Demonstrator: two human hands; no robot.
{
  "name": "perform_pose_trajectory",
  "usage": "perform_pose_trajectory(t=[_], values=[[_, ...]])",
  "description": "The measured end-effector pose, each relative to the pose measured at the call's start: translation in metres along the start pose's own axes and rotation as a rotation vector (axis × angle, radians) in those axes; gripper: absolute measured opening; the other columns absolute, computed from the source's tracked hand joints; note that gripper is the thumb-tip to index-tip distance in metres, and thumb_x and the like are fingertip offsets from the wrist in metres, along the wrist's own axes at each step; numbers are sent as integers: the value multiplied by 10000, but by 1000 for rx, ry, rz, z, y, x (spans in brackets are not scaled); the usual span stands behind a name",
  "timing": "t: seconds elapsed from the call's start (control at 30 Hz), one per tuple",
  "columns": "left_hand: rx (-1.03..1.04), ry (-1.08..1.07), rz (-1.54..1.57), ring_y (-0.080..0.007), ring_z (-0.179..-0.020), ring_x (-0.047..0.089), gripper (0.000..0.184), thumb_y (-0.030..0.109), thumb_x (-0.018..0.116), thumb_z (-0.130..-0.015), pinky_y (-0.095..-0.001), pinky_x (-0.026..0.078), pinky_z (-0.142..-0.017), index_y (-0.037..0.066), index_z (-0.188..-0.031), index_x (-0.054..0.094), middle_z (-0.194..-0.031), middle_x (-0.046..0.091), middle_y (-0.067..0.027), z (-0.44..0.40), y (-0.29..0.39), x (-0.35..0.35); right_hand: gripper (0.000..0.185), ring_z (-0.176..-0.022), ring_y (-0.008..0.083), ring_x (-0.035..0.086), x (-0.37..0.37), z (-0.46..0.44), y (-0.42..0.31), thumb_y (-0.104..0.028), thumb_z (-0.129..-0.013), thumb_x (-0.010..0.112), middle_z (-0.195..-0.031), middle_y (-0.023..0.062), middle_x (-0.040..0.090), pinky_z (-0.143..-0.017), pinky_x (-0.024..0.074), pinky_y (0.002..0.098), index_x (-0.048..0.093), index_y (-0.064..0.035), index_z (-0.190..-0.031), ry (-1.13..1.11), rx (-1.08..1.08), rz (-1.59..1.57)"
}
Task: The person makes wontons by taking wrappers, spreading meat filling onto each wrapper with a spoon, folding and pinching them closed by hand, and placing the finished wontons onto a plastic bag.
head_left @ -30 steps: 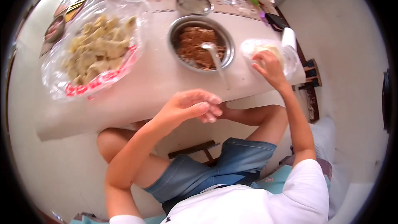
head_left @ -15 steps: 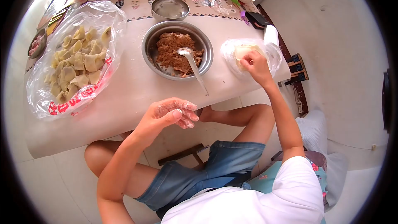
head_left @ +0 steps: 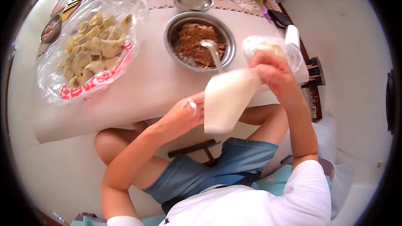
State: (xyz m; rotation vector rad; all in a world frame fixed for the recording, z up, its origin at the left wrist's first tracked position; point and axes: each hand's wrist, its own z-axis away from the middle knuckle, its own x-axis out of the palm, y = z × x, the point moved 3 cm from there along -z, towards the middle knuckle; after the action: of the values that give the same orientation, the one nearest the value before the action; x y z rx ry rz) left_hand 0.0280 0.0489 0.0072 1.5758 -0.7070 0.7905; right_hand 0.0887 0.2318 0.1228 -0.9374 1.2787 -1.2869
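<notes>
My right hand (head_left: 274, 73) pinches a pale, thin wonton wrapper (head_left: 230, 98) by one corner. The wrapper hangs down to the left, blurred by motion. Just behind its left edge is my left hand (head_left: 190, 111), open, its fingertips hidden by the sheet; I cannot tell whether they touch it. Past my hands stands a steel bowl (head_left: 169, 48) of brown minced filling (head_left: 194, 37), with a spoon (head_left: 213, 54) resting in it. A stack of wrappers (head_left: 271, 49) lies in a clear plastic bag (head_left: 295, 58) beyond my right hand.
On the left, folded wontons (head_left: 94, 48) fill a large clear bag (head_left: 50, 88) with red print. A smaller steel bowl (head_left: 193, 1) stands behind the filling bowl. A small bowl of pinkish pieces (head_left: 51, 29) is at far left, a black object (head_left: 279, 18) at the right edge.
My right hand has lifted a wrapper from the stack and brought it toward my left hand. The view has shifted, so the table things appear farther right and higher.
</notes>
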Motion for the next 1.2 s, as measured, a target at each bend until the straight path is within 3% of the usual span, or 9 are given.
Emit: perform_pose_trajectory(t=[0.03, 0.2, 0.33, 0.43, 0.6, 0.73, 0.9, 1.07, 1.2], values=[[-190, 177, -17, -226, -1199, 462, 854, 561, 615, -764, -326, 402, -972, 19, -1354, 317, -1312, 444, -100, -2, 3, 5, 122, -711, 58, 555, 14, -5, 8, -124, -855, 532, -770, 0, 568, -651, 485, 231, 585, -14, -848, -36, 26, 86], [107, 35, 140, -274, -1231, 428, 723, 455, 516, -867, -350, 398, -982, 19, -1376, 247, -1353, 386, -142, 6, 17, 11, 150, -682, 64, 535, 24, -12, 8, -80, -848, 564, -783, 25, 575, -627, 431, 187, 601, -17, -979, 140, -202, 624], [203, 161, 98, -291, -1247, 402, 621, 366, 445, -916, -366, 369, -1001, -10, -1369, 248, -1372, 355, -187, 18, 28, 2, 475, -850, 228, 547, -6, -9, 27, -56, -662, 705, -975, 59, 552, -704, 475, 336, 583, -125, -1115, 192, -523, 1301], [200, 322, -203, -226, -1177, 460, 509, 283, 465, -917, -346, 398, -956, -25, -1309, 363, -1293, 454, -158, 32, 34, -12, 590, -890, 230, 513, -1, -22, 49, -74, -583, 733, -993, 26, 511, -748, 465, 359, 561, -181, -1137, 12, -635, 1369], [239, 505, -795, -124, -1015, 552, 326, 174, 491, -904, -303, 463, -857, -21, -1161, 538, -1188, 541, -93, 43, 48, -17, 447, -743, 204, 547, 10, -46, 44, -48, -619, 703, -819, 47, 564, -657, 485, 335, 566, -106, -1040, 144, -911, 1335], [186, 607, -190, -156, -995, 577, 354, 143, 486, -890, -314, 472, -867, -4, -1212, 479, -1189, 539, -106, 44, 47, -23, 270, -613, 212, 552, 4, -28, 20, 72, -671, 616, -718, 71, 599, -530, 461, 315, 598, -43, -914, 315, -886, 1107], [174, 620, 202, -240, -1095, 538, 448, 204, 413, -908, -396, 438, -937, 9, -1307, 357, -1229, 512, -164, 39, 34, -30, 251, -613, 235, 565, 10, -26, 27, 86, -673, 598, -709, 88, 597, -545, 468, 321, 618, -26, -897, 69, -829, 1056], [244, 459, 260, -324, -1217, 431, 525, 259, 392, -908, -457, 340, -1031, -19, -1344, 298, -1313, 410, -240, 35, 38, -26, 196, -637, 205, 587, 9, -27, 30, 52, -745, 564, -734, 73, 621, -592, 489, 300, 619, -21, -918, -40, -735, 1026], [413, 327, 343, -330, -1257, 380, 560, 262, 410, -898, -454, 286, -1068, -16, -1364, 269, -1346, 366, -255, 29, 51, -15, 151, -644, 114, 568, -6, -32, 45, -51, -859, 497, -777, 68, 644, -601, 476, 253, 619, -13, -940, 221, -295, 283]])
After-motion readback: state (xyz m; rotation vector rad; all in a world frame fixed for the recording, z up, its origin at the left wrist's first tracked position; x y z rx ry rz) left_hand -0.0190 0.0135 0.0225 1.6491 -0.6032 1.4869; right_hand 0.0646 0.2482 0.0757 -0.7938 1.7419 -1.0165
